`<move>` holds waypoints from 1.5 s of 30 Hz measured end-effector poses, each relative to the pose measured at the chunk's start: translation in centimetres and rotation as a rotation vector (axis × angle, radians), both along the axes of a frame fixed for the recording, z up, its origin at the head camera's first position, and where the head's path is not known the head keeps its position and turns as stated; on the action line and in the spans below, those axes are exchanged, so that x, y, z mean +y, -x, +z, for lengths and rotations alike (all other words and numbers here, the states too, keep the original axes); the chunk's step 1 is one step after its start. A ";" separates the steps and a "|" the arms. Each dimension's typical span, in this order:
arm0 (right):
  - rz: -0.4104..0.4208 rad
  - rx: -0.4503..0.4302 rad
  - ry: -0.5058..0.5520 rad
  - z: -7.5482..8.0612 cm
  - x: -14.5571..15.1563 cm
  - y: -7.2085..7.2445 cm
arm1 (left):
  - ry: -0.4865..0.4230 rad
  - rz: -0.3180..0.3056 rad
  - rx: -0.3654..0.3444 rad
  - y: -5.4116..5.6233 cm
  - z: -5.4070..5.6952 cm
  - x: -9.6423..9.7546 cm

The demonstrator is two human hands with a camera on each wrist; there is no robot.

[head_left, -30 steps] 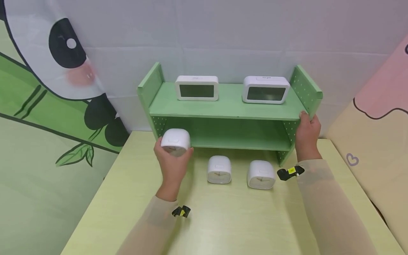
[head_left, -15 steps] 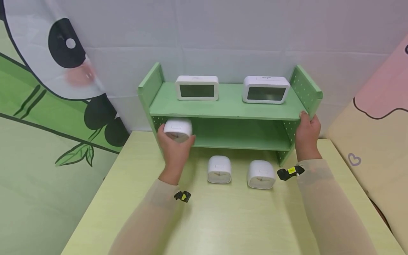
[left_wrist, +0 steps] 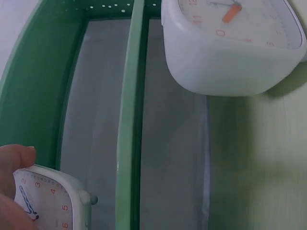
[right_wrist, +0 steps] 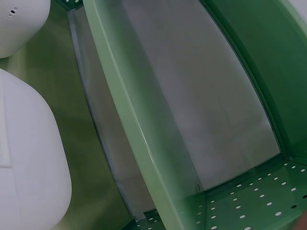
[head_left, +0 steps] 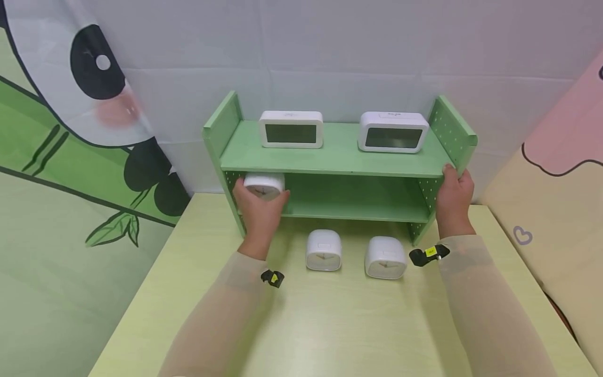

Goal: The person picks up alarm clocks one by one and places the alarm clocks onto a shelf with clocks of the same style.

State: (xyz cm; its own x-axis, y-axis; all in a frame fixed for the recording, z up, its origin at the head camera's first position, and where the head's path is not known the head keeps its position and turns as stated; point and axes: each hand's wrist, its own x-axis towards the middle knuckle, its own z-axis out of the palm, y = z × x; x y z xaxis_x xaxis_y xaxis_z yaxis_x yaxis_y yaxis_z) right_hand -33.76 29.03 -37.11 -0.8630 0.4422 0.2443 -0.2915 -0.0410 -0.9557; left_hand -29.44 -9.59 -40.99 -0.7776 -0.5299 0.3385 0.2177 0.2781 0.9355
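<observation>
In the head view my left hand [head_left: 258, 220] grips a small white alarm clock [head_left: 265, 180] with a pale dial, thumb and fingers at its sides. The clock is inside the left end of the lower level of a green two-level shelf [head_left: 358, 196]. In the left wrist view its dial and a side knob show; the hand covers part of the clock [left_wrist: 60, 206]. My right hand [head_left: 454, 201] holds the shelf's right side panel, with some fingers hidden behind it. Two similar white clocks, one left [head_left: 324, 250] and one right [head_left: 386, 257], stand on the table before the shelf.
On the top level stand two white digital clocks with dark screens, one left [head_left: 291, 129] and one right [head_left: 393, 132]. The shelf stands on a pale yellow-green table [head_left: 330, 324] against a cloth backdrop [head_left: 339, 42]. Perforated side panels bound the shelf.
My left hand has carried the clock from before the shelf's left end back into the lower level. My right hand stays on the side panel.
</observation>
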 end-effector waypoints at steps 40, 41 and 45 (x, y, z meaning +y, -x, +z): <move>-0.018 -0.032 -0.019 0.2 -1.2 -1.8 | -0.004 0.022 -0.109 4.6 -1.0 0.1; -0.018 -0.032 -0.014 0.2 -1.2 -1.8 | 0.001 0.024 -0.106 4.6 -1.0 0.1; -0.015 -0.029 -0.006 0.2 -1.1 -1.8 | 0.020 0.038 -0.089 4.6 -1.2 0.3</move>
